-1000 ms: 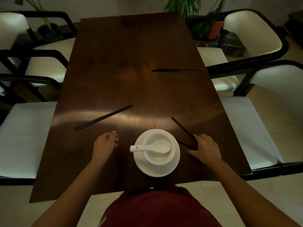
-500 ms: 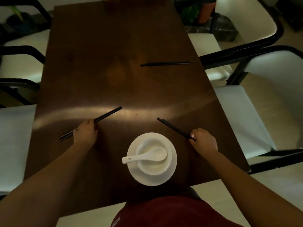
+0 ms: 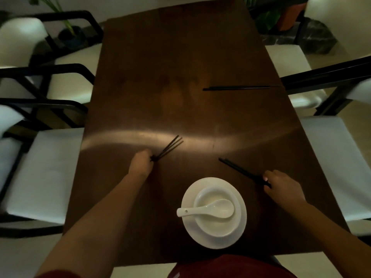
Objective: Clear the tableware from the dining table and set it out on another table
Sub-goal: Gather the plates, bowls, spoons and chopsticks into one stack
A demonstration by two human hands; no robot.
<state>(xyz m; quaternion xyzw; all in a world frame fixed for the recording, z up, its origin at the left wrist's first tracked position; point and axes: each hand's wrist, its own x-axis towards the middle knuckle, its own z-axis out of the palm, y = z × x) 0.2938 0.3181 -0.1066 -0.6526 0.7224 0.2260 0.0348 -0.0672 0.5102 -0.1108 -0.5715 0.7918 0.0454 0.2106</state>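
You're mid-pickup on the chopsticks. Your left hand (image 3: pixel 140 164) has its fingers curled around one black pair (image 3: pixel 169 148) — the tips fan out to the far right of your fist, and whether they're off the worktop (image 3: pixel 180 57) I can't tell because of blur. Your right hand (image 3: pixel 281 187) is pinching the near end of a second pair (image 3: pixel 239 169), which lies flat and points far-left across the wood.

A third pair (image 3: pixel 239 88) lies untouched further up, near the right edge, well apart from both hands. Close to you, between your arms, sits the white stack: plate (image 3: pixel 190 233) at the bottom, bowl (image 3: pixel 208 223) on it, spoon (image 3: pixel 204 210) across the bowl with its handle pointing left.

My read: early in the clearing step — nothing has left the dining surface yet. Next move calls for lifting the right pair clean and merging both sets into one fist, so a hand is free for the far pair. Thin sticks slip and splay, so bunch them tight. The stack probably wants both hands, or one under the plate, since the spoon could slide off if it tilts.
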